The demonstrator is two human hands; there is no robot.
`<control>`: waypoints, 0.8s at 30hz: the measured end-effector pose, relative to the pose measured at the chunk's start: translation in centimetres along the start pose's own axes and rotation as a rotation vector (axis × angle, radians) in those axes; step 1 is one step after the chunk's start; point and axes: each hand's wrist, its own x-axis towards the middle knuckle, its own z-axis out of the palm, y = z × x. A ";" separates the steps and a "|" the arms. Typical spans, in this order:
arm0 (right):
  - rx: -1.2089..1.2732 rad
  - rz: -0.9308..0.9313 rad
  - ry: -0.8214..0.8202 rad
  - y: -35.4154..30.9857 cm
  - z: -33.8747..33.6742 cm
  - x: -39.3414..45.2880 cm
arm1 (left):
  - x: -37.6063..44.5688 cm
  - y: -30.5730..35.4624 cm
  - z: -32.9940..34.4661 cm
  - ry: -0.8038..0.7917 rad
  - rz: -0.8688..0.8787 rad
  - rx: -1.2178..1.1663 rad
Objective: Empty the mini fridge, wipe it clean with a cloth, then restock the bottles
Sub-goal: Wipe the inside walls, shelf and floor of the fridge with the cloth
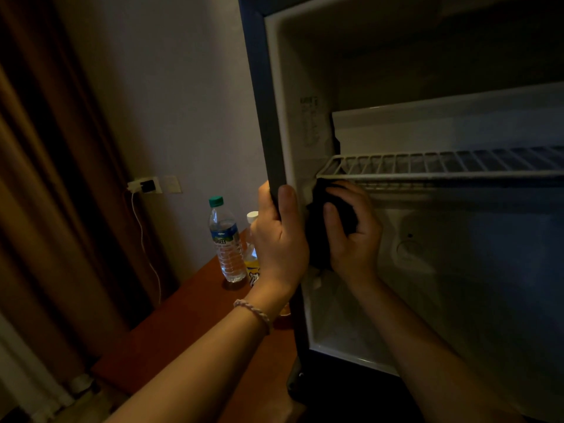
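Observation:
The mini fridge [305, 87] stands open on the right, and no bottles show inside it. My left hand [279, 236] grips the fridge's dark left front edge, thumb on the inner side. My right hand [354, 233] holds a dark cloth [320, 221] against the inner left wall, just under the white wire shelf [442, 164]. A clear water bottle [226, 242] with a green cap stands on the wooden table [189, 325] left of the fridge. Beside it a second bottle [252, 239] with a white cap and yellow contents is partly hidden behind my left hand.
A brown curtain [55, 193] hangs along the left. A wall socket with a charger [145, 186] and a white cable dangles behind the table. A round dial [409, 248] sits on the fridge's back wall. The fridge floor [341, 334] is bare.

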 end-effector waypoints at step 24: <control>-0.070 0.727 0.131 2.7 -1.0 -5.1 | 0.6 0.6 -0.8 -0.120 -0.110 -0.130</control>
